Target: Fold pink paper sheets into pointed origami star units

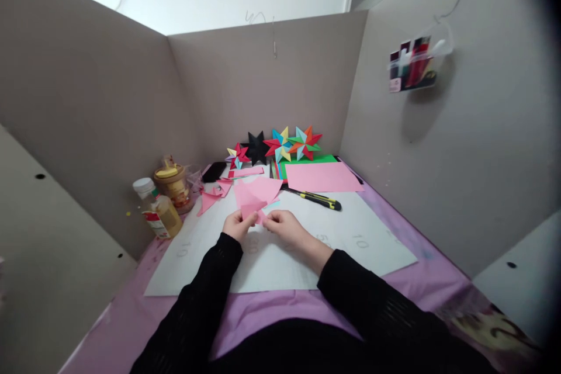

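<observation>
Between my hands is a small folded piece of pink paper, held just above the white board. My left hand pinches its lower left edge between thumb and finger. On the other side my right hand grips the lower right corner with thumb and fingers together. Right behind it lie larger sheets of pink paper, partly covered by the held piece. To the left rest several folded pink pieces. A black and yellow utility knife lies on the board beyond my right hand.
The white board covers much of the purple cloth. Folded paper stars stand along the back wall. A stack of coloured paper with a pink sheet is back right. A bottle, a jar and a phone stand or lie at left.
</observation>
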Demonstrator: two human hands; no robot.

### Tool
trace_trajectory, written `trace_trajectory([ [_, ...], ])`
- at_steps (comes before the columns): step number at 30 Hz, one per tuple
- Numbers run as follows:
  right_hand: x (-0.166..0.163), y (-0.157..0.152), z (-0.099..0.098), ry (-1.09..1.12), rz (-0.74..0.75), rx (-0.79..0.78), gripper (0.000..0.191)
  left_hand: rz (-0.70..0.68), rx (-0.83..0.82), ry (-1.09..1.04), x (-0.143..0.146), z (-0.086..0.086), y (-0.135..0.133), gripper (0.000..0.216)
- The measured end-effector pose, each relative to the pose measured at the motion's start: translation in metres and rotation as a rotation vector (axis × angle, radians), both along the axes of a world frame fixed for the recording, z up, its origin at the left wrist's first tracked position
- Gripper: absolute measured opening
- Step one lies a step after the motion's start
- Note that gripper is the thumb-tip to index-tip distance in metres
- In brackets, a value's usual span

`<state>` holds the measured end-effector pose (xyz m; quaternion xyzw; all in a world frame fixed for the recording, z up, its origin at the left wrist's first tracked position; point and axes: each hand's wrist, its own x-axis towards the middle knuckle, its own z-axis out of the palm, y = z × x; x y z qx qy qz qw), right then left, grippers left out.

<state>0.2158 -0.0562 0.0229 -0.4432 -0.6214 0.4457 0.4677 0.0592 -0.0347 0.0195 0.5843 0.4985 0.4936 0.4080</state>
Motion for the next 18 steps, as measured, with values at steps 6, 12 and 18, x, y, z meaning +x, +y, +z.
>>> trace_trajectory([
  [6, 0.026, -0.006, 0.010, 0.010, -0.098, -0.098, 0.017, 0.032, -0.036, -0.035, -0.016, 0.021, 0.019, 0.038],
  [12, 0.018, -0.002, 0.032, 0.204, -0.138, -0.110, 0.026, -0.197, -0.120, 0.123, -0.002, 0.040, 0.026, 0.036],
  [18, 0.001, 0.042, 0.028, 0.280, -0.116, -0.136, 0.028, -0.412, -0.177, 0.236, 0.011, 0.035, 0.050, 0.044],
])
